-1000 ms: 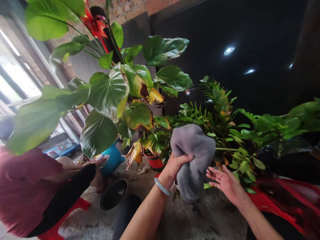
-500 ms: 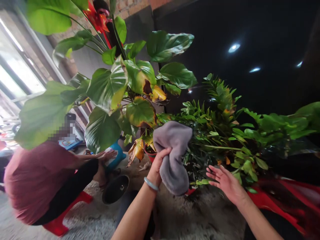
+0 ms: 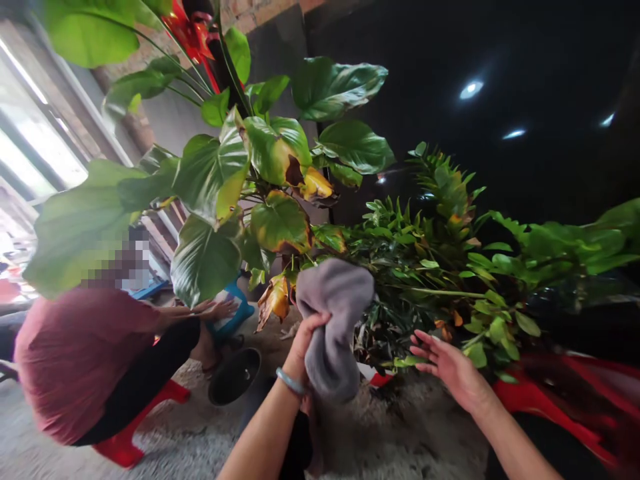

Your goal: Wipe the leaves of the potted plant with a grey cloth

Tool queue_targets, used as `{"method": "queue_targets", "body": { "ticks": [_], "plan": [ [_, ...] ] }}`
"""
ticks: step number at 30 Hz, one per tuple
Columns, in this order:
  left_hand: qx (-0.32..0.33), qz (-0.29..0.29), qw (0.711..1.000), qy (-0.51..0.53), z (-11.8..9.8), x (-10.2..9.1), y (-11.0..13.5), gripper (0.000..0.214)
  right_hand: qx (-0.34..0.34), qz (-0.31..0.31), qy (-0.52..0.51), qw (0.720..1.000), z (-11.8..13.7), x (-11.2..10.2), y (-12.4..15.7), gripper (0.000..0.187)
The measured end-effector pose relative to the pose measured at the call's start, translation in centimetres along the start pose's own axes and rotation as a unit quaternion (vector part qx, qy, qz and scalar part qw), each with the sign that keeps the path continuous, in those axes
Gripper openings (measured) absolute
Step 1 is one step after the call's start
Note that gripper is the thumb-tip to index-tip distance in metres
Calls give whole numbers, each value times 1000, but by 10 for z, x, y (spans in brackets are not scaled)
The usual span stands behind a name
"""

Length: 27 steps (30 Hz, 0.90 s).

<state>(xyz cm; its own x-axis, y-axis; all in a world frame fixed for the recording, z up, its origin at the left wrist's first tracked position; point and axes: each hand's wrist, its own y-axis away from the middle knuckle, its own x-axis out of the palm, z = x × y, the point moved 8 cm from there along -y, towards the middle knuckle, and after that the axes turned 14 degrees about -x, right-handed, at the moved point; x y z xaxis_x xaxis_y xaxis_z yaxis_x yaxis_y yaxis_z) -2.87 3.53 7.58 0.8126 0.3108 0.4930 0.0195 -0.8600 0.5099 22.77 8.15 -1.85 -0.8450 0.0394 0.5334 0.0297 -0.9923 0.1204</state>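
Note:
My left hand (image 3: 306, 341) grips a grey cloth (image 3: 333, 320) that hangs down in front of the small-leaved plant (image 3: 440, 267). A pale bangle circles that wrist. My right hand (image 3: 447, 365) is open, palm up, fingers spread, just under the plant's lower leaves and touching nothing that I can make out. To the left rises a large-leaved plant (image 3: 235, 173) with yellowed, brown-edged leaves close to the cloth.
A person in a dark red top (image 3: 75, 360) sits on a low red stool (image 3: 125, 443) at the left, hands near a blue can (image 3: 235, 313). A black round pot (image 3: 235, 377) lies on the gravel floor. Red plastic (image 3: 560, 407) is at the right.
My left hand with the cloth has moved left and a little down. My right hand has stayed in place, open. The person at the left has come further into view.

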Motion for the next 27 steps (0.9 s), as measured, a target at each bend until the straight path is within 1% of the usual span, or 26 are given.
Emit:
{"method": "queue_targets", "body": {
  "ticks": [1,2,3,4,5,6,7,8,9,10,11,12,13,15,17,18,19,20,21,22,23,24,25,27],
  "plan": [
    [19,-18,999,22,-13,3,-4,13,-5,-9,-1,1000,0,-1,-1,21],
    [30,-35,998,35,-20,5,-9,12,-9,-18,-2,1000,1,-3,-2,20],
    [26,-51,998,37,-17,5,-15,10,-12,-27,-2,1000,2,-4,-3,19],
    [6,-67,997,28,-6,2,-22,10,-14,-34,-2,999,2,-4,-3,18],
    [-23,-85,996,13,12,-5,-28,11,-14,-37,-1,999,3,-5,-3,18],
    [-61,-97,993,-5,34,-14,-31,12,-13,-38,-1,999,3,-5,-3,18],
    [-78,-103,992,-15,54,-25,-32,16,-12,-36,-1,999,3,-5,-3,19],
    [-99,-91,991,-22,74,-34,-31,24,-13,-32,-1,999,3,-5,-2,19],
    [-121,-60,990,-24,90,-39,-28,30,-13,-27,0,1000,3,-6,-2,20],
    [-134,-42,990,-24,100,-44,-22,34,-12,-22,1,1000,2,-6,-1,20],
    [-145,-28,989,-23,102,-48,-15,36,-11,-17,2,1000,1,-8,-1,20],
    [-152,-24,988,-21,98,-48,-8,34,-11,-14,1,1000,0,-9,-2,21],
    [-151,-26,988,-18,86,-46,-1,29,-13,-12,-2,1000,0,-10,-3,22],
    [-117,-33,993,-1,46,-33,8,15,-22,-17,-11,1000,-1,-13,-5,22],
    [-20,-38,998,36,-6,-14,11,6,-31,-23,-19,999,0,-13,-7,23],
    [14,-45,998,50,-24,-7,10,6,-33,-24,-21,999,0,-12,-7,23],
    [33,-54,996,59,-34,-2,5,7,-33,-24,-23,999,0,-10,-7,23],
    [32,-65,996,60,-35,0,-1,6,-33,-21,-22,999,0,-8,-7,23],
    [16,-73,996,54,-26,-2,-9,5,-31,-16,-19,999,0,-5,-6,24],
    [-10,-81,996,42,-11,-7,-17,4,-28,-11,-12,999,0,-2,-5,24],
    [-37,-85,995,27,8,-15,-24,3,-25,-5,-4,1000,0,0,-4,24],
    [-74,-77,994,2,31,-25,-29,3,-23,0,5,1000,0,1,-3,24],
    [-109,-78,991,-20,54,-37,-30,5,-21,5,13,1000,-1,2,-2,24],
    [-145,-40,988,-37,83,-55,-23,12,-21,9,20,1000,-1,1,-2,24]
  ]
}}
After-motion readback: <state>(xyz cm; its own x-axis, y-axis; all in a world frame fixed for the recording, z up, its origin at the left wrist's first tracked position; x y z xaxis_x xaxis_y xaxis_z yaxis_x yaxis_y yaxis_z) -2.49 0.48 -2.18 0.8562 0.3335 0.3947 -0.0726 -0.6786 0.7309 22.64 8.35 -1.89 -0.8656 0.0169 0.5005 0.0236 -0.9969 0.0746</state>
